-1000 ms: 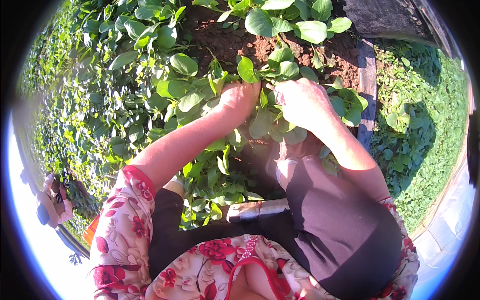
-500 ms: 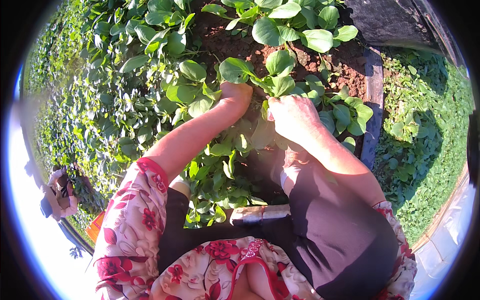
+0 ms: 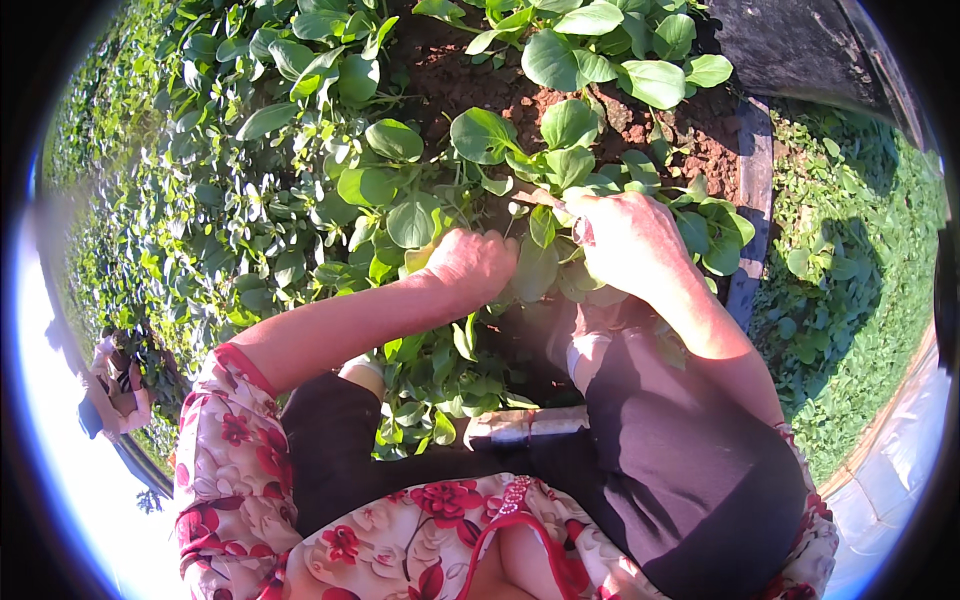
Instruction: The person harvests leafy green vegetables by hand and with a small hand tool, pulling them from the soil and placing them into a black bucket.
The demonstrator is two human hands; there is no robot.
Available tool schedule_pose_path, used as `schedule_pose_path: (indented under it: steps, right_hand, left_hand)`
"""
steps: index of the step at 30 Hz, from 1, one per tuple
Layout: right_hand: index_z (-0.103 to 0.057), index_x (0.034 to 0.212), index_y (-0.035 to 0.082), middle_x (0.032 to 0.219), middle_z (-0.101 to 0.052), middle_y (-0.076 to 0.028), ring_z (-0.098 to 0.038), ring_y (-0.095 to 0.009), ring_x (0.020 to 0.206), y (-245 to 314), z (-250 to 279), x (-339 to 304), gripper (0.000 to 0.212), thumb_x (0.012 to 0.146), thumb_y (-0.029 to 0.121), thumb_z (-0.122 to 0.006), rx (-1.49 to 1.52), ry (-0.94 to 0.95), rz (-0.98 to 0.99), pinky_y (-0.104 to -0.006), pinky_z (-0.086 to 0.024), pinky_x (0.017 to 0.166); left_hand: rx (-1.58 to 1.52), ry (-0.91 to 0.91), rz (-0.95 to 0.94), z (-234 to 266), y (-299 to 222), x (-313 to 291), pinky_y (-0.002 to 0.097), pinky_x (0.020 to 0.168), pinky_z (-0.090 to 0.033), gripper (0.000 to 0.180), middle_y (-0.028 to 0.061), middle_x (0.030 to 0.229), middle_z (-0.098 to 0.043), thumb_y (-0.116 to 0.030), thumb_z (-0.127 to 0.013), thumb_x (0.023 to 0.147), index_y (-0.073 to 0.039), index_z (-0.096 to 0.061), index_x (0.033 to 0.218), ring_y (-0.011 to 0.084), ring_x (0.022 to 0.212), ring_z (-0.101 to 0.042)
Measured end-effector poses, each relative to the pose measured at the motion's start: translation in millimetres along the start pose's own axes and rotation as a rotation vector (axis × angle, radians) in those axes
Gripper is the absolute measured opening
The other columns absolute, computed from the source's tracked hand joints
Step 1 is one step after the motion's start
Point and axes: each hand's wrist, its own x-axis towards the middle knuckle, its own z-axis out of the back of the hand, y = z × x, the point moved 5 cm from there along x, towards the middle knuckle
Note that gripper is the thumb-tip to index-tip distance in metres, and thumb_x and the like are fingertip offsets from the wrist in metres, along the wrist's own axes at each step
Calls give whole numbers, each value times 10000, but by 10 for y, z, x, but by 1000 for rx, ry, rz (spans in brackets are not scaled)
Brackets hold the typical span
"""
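My left hand [image 3: 472, 266] is closed in a fist among the leaves, and a thin plant stem shows at its fingertips. To its right, my right hand [image 3: 630, 240] is wrapped round a small knife-like tool [image 3: 536, 194], whose thin brownish end points left; its grip is mostly hidden by the fingers. Just beyond both hands grows a leafy green plant [image 3: 570, 165] with broad rounded leaves. Beside my left hand stands another broad-leaved plant [image 3: 412, 218]. Pale, sunlit leaves [image 3: 534, 268] lie between and below the hands.
Reddish soil [image 3: 620, 112] shows between the plants. Dense small-leaved growth [image 3: 230, 200] covers the left. A dark edging strip [image 3: 752, 190] runs along the right, below a black sheet [image 3: 800, 50]. A person [image 3: 118, 390] is at far left. A pale block [image 3: 525, 428] lies between my legs.
My left hand has drawn back toward me from the base of the broad-leaved plant. My right hand has shifted slightly right and nearer, and the tool's brownish end now shows more plainly.
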Motion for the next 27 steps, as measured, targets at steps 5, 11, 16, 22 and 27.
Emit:
schedule_pose_path:
  steps: [5, 11, 16, 22, 27]
  right_hand:
    - [-599, 892, 71, 717, -632, -128, -633, -327, 693, 147, 37, 56, 161, 733, 78, -573, -65, -21, 88, -419, -506, 617]
    - [-625, 940, 58, 818, -643, -143, -632, -337, 772, 103, -77, 108, 212, 739, 93, -565, -195, 14, 87, -439, -512, 691]
    - [-646, 957, 70, 829, -642, -164, -634, -340, 781, 70, -78, 168, 240, 734, 87, -560, -100, 47, -34, -434, -511, 701]
    - [-664, 940, 76, 773, -651, -169, -641, -341, 732, 80, -154, 292, 222, 748, 92, -555, -66, 101, -66, -425, -512, 670]
    - [-671, 945, 80, 736, -641, -175, -641, -343, 700, -103, -186, 381, 224, 747, 96, -568, -23, 98, -31, -420, -511, 656]
  left_hand:
    - [644, -330, -217, -875, -118, -349, 402, 672, -463, 208, 146, 917, -565, -85, -609, 680, -20, -573, 874, 288, 812, -585]
    - [328, -379, -115, 252, -200, -87, 338, 758, -386, 191, 105, 878, -535, -165, -600, 681, -28, -639, 808, 231, 900, -499]
    - [158, -282, 290, 105, 347, 622, 349, 612, -494, 144, 88, 873, -623, -191, -571, 779, -90, -596, 879, 224, 773, -631]
    - [179, -135, 463, -212, 718, 936, 397, 642, -477, 244, 54, 996, -654, -145, -645, 746, -109, -675, 985, 224, 905, -627]
    - [155, 44, 423, -146, 648, 901, 387, 654, -458, 136, 23, 881, -689, -145, -638, 764, -130, -706, 881, 216, 827, -651]
